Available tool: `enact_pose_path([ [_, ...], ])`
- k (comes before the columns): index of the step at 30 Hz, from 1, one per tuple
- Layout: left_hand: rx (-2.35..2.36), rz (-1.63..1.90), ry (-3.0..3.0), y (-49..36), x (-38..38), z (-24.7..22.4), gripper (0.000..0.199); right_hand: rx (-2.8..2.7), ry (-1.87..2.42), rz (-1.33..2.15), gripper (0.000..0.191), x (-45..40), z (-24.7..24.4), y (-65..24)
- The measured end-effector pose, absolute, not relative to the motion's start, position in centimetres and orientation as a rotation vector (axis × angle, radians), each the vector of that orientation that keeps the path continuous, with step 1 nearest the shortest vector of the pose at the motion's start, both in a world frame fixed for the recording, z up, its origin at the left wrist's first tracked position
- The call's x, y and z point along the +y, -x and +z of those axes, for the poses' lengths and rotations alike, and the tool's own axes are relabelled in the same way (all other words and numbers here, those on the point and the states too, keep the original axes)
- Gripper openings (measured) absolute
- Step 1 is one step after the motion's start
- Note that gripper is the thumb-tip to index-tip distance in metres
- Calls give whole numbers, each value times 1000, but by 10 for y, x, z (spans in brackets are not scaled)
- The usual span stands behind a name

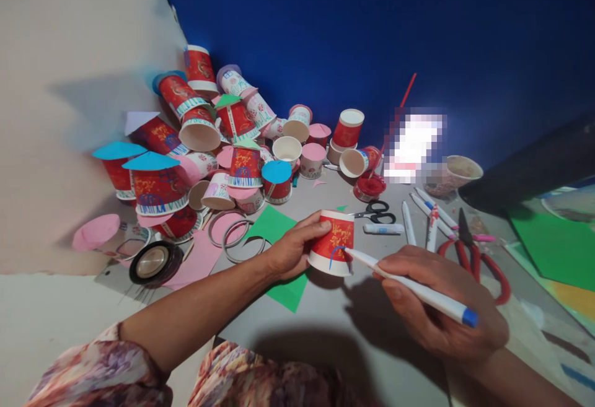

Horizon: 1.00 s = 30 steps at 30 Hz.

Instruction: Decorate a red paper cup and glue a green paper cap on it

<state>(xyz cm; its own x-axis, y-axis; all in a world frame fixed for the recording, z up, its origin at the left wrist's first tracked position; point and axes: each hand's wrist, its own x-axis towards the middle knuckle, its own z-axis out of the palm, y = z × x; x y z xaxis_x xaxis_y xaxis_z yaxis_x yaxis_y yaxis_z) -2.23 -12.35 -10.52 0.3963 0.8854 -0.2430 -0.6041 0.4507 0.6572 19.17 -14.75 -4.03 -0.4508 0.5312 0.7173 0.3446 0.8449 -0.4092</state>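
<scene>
My left hand (pixel 302 245) is closed round the left side of a red paper cup (pixel 332 233), which is upside down with its white rim low. Between the fingers of my right hand (pixel 441 308) is a white marker (pixel 413 288) with a blue end. The marker's tip touches the front of the cup, at the end of a curved blue line drawn there. Beneath the left hand lies a green paper sheet (pixel 290 292). Black-handled scissors (pixel 379 212) and a capped marker (pixel 383 229) rest just behind the cup.
A heap of decorated paper cups (pixel 242 165), some with paper cone tops, fills the back left. Tape rings (pixel 227 233) lie before it. To the right are red-handled shears (pixel 474 258), several markers (pixel 409 221) and a red jar (pixel 369 189) with a stick. A blue wall (pixel 325 35) stands behind.
</scene>
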Motion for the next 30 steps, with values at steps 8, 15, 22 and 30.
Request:
enact_pose_path([
  [8,642,992,-484,22,-123,-103,44,-2034,655,259,17,-148,-45,-196],
  [15,630,983,-464,22,-122,-103,44,-2066,679,255,10,-148,-46,-196],
  [22,620,969,-432,23,-121,-103,43,-2027,742,254,11,-151,-50,-199],
  [30,603,974,-466,22,-122,-106,39,-2084,617,387,12,-150,-45,-195],
])
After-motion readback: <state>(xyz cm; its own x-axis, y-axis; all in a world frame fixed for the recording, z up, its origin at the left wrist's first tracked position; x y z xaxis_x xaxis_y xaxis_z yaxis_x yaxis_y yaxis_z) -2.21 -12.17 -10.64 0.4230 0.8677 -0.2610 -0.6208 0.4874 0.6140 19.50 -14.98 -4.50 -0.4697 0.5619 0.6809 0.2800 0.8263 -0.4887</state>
